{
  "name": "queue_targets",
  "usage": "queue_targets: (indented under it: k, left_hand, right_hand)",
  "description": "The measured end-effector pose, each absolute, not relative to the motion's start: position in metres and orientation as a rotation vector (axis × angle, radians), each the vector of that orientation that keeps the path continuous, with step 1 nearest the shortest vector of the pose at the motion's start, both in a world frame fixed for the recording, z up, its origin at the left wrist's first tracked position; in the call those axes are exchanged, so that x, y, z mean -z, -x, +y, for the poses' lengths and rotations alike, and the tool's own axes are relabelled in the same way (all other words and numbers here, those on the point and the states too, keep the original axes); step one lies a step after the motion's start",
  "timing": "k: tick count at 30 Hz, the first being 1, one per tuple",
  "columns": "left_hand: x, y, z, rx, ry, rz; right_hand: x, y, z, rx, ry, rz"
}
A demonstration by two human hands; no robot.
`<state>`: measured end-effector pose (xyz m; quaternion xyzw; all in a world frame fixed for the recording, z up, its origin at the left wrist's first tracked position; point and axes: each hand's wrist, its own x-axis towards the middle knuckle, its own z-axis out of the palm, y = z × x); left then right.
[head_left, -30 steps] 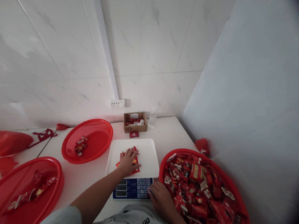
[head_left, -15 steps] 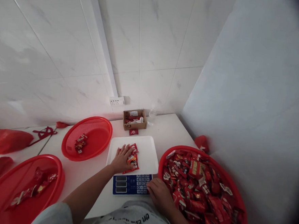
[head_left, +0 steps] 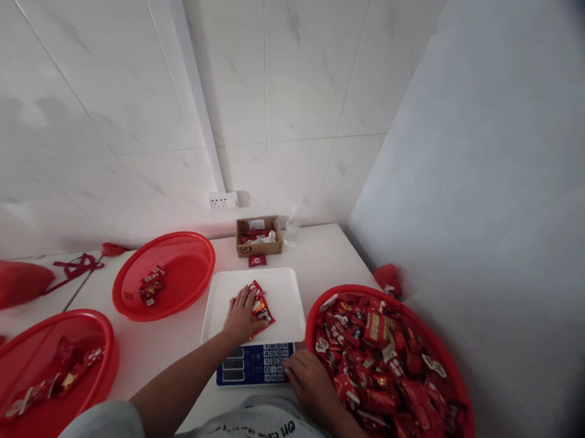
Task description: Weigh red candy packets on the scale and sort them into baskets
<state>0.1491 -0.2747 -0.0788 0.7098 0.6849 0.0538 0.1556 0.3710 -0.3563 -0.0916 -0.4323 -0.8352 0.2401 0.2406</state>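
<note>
My left hand (head_left: 241, 317) lies over a small bunch of red snack packets (head_left: 263, 308) on the white tray (head_left: 287, 299) of a digital scale. Its thumb stands apart from the other fingers, which rest on the packets and partly hide them. Below the tray is the scale's blue panel (head_left: 256, 371), with dark displays and a keypad. My right hand (head_left: 309, 375) rests at the panel's right edge, fingers loosely bent and holding nothing that I can see. Right beside it is a big red basket (head_left: 467, 391) heaped with red-wrapped snacks (head_left: 387, 366).
Two other red baskets stand left: one farther back (head_left: 196, 266) and one nearer (head_left: 107, 329), each with a few packets. Behind the scale are a small cardboard box (head_left: 259, 248), a red packet (head_left: 257, 261) and a clear plastic item (head_left: 291, 232). Red bags (head_left: 7, 286) lie far left.
The packets under my left hand are drawn closer together, and its fingers have come nearer one another. My right hand stays at the panel's edge. The view has shifted slightly.
</note>
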Motion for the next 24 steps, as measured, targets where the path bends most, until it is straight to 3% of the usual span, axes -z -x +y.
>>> queue_targets:
  k: [24]
  left_hand:
    - [0.061,-0.14,-0.273,-0.138,-2.029,1.971]
  right_hand:
    - [0.089,-0.367,-0.356,-0.583,1.254,-2.314]
